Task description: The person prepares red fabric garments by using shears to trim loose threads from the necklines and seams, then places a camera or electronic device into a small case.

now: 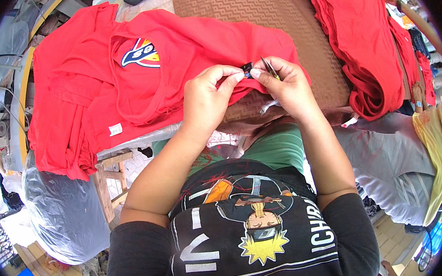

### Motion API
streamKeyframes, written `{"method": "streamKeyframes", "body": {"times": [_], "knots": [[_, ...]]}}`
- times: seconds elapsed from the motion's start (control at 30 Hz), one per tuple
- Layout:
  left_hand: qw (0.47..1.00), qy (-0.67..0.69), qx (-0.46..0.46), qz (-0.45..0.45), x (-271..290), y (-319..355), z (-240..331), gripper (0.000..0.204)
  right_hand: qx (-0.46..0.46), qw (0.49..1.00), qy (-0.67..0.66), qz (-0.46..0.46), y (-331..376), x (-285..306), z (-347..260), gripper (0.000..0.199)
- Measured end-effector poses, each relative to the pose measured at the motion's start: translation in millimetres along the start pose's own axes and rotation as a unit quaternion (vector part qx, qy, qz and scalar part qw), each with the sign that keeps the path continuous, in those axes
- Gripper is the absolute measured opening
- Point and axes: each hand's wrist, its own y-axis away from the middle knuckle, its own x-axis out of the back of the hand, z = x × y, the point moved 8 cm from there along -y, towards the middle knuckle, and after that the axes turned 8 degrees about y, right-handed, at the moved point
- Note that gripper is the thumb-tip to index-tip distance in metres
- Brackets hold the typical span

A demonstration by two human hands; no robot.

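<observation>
My left hand (207, 93) pinches a small dark label (247, 67) at the near right part of a red garment (212, 39). Close against it, my right hand (288, 82) has thumb and forefinger closed at the label's other side. Small pointed thread snips (268, 68) lie in my right hand, their dark tip sticking out past the fingers. The garment is spread across the table, with a printed emblem (141, 54) partly visible inside a fold and a white sticker (115, 129) near its front edge. My fingertips hide part of the label.
A brown patterned cloth (252, 9) covers the table. More red garments (360, 47) are heaped at its right edge. Grey (396, 159) and yellow (435, 156) cloth hangs at the right. A wooden stool (113, 179) and a large plastic-wrapped bundle (64, 209) stand at the left.
</observation>
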Motion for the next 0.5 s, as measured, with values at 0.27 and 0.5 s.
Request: {"method": "streamKeyframes", "body": {"times": [0.27,0.5], "knots": [[0.999,0.038,0.009,-0.018,15.5,-9.5,14.9,0.014,-0.05,0.993,0.103,0.001,1.2,11.0,1.4,0.015],[0.99,0.137,0.033,-0.004,13.8,-4.8,-0.5,0.015,0.096,0.934,0.327,0.104,17.7,5.7,-46.2,0.024]]}}
